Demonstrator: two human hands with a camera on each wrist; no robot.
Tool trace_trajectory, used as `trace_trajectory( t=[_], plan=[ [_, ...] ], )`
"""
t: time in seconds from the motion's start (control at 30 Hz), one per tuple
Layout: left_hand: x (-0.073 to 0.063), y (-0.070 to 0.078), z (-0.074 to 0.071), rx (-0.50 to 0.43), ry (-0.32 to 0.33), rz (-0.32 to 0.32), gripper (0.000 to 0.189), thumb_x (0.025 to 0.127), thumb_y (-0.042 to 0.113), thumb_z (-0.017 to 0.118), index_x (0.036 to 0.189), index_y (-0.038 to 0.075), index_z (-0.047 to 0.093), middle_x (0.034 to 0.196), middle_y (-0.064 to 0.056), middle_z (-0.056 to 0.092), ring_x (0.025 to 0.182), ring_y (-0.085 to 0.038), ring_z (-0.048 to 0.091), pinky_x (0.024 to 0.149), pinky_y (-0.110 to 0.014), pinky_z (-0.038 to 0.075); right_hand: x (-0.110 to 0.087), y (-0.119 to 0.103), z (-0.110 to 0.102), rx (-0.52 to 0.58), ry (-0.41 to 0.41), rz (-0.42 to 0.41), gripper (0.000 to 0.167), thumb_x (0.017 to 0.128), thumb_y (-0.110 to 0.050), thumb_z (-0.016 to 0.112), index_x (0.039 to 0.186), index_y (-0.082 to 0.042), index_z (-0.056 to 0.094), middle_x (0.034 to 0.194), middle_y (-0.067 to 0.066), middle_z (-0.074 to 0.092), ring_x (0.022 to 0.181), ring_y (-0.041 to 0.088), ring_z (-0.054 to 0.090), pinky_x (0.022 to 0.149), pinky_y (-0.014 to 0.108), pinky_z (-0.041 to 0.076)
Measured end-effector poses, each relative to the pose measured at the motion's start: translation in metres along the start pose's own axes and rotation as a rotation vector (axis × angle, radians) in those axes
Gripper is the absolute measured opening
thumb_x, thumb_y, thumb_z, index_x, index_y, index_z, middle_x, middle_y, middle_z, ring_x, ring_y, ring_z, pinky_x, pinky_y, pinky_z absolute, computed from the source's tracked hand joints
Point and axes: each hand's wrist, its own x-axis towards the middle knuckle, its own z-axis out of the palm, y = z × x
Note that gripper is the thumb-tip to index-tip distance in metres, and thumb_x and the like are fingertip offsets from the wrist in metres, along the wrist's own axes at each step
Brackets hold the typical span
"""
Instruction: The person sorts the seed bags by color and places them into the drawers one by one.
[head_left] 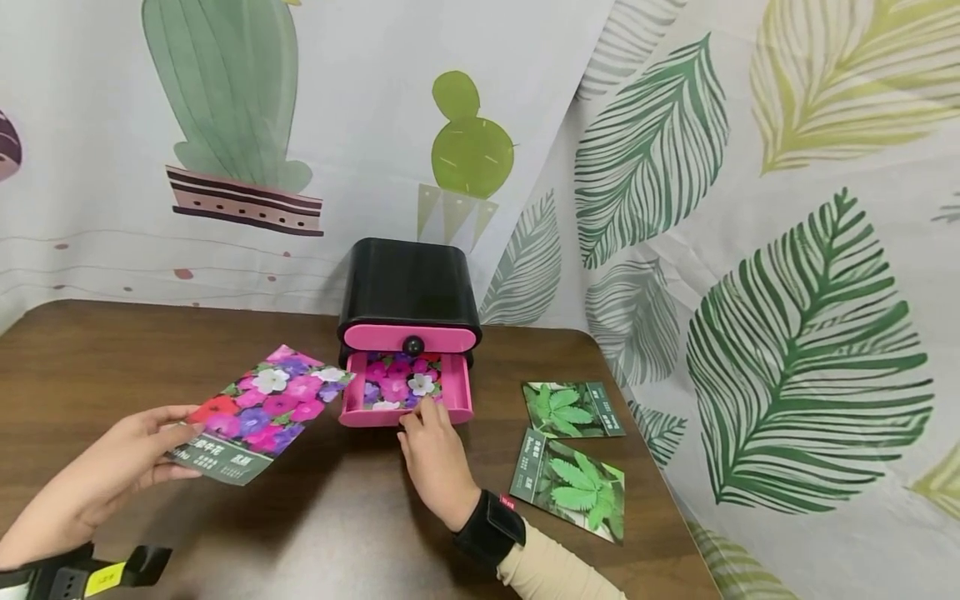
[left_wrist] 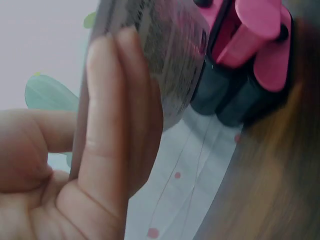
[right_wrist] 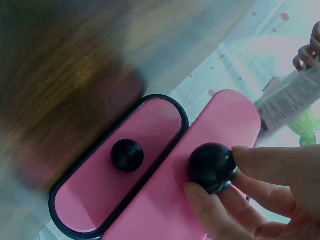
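My left hand (head_left: pixel 123 462) pinches a flower-printed seed packet (head_left: pixel 273 404) between thumb and fingers, tilted above the table at left. A small black cabinet (head_left: pixel 408 283) with two pink drawers stands at the back. Its lower pink drawer (head_left: pixel 458 392) is pulled out, and a similar flower packet (head_left: pixel 393 382) lies inside. My right hand (head_left: pixel 438 467) is at that drawer's front. In the right wrist view, its thumb and fingers pinch the round black knob (right_wrist: pixel 212 167). Above, the upper drawer (head_left: pixel 367 337) is closed, its own black knob (head_left: pixel 413 346) untouched.
Two green-leaf packets lie to the right on the brown wooden table (head_left: pixel 300 533): one farther back (head_left: pixel 566 410), one nearer (head_left: pixel 573 487), close together. A wall cloth (head_left: pixel 360 150) with cactus and leaf prints hangs behind the table and along its right side.
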Motion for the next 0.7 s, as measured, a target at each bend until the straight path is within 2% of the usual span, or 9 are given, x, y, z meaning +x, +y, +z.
trace_trajectory(
  t=[0.1,0.2,0.33,0.4,0.47,0.6,0.7],
  plan=[
    [0.001,-0.003,0.001,-0.08,-0.089,0.021,0.059,0.1,0.012,0.037,0.137,-0.021,0.005,0.098,-0.002,0.059,0.083,-0.013,0.065,0.074,-0.032,0.057,0.0,0.0,0.001,0.004,0.003,-0.016,0.014,0.08,-0.015,0.073,0.092,-0.008,0.07,0.088,0.002,0.052,0.082,0.013,0.049,0.069,0.017,0.047],
    [0.004,-0.002,0.008,-0.135,-0.168,0.069,0.059,0.1,0.012,0.036,0.135,-0.023,0.003,0.099,-0.003,0.06,0.084,-0.014,0.066,0.074,-0.033,0.056,0.0,0.001,-0.001,0.055,-0.021,0.008,0.016,0.085,-0.019,0.069,0.097,-0.008,0.069,0.09,0.001,0.054,0.084,0.012,0.052,0.073,0.018,0.048],
    [0.008,0.005,0.025,-0.135,-0.199,0.096,0.059,0.1,0.013,0.036,0.135,-0.023,0.004,0.1,-0.003,0.059,0.083,-0.013,0.065,0.074,-0.033,0.057,0.0,0.003,-0.007,0.222,-0.038,0.102,0.026,0.094,-0.03,0.054,0.103,-0.009,0.066,0.095,0.0,0.057,0.087,0.01,0.056,0.076,0.022,0.05],
    [0.01,0.009,0.035,-0.13,-0.205,0.092,0.059,0.101,0.014,0.036,0.135,-0.022,0.005,0.1,-0.004,0.058,0.083,-0.012,0.065,0.074,-0.032,0.057,0.002,0.004,-0.01,0.376,-0.04,0.166,0.033,0.097,-0.033,0.048,0.11,-0.007,0.063,0.097,0.002,0.059,0.086,0.01,0.059,0.076,0.022,0.051],
    [0.012,0.011,0.044,-0.131,-0.214,0.099,0.059,0.101,0.015,0.035,0.136,-0.021,0.005,0.1,-0.004,0.057,0.082,-0.012,0.064,0.073,-0.031,0.057,0.005,0.006,-0.012,0.58,-0.061,0.252,0.039,0.097,-0.034,0.046,0.12,-0.004,0.056,0.095,0.005,0.062,0.081,0.013,0.062,0.071,0.021,0.053],
    [0.017,0.016,0.061,-0.158,-0.239,0.105,0.059,0.1,0.016,0.036,0.136,-0.021,0.006,0.1,-0.006,0.057,0.081,-0.011,0.064,0.072,-0.03,0.057,0.011,0.008,-0.013,1.063,-0.144,0.475,0.057,0.096,-0.028,0.05,0.141,0.0,0.029,0.084,0.014,0.062,0.066,0.028,0.066,0.059,0.029,0.056],
    [0.021,0.021,0.072,-0.173,-0.26,0.098,0.06,0.1,0.017,0.037,0.137,-0.02,0.007,0.1,-0.007,0.057,0.081,-0.01,0.064,0.073,-0.029,0.057,0.013,0.011,-0.013,1.325,-0.204,0.629,0.067,0.094,-0.018,0.055,0.146,-0.002,0.016,0.071,0.009,0.056,0.059,0.029,0.066,0.059,0.038,0.057]
  ],
)
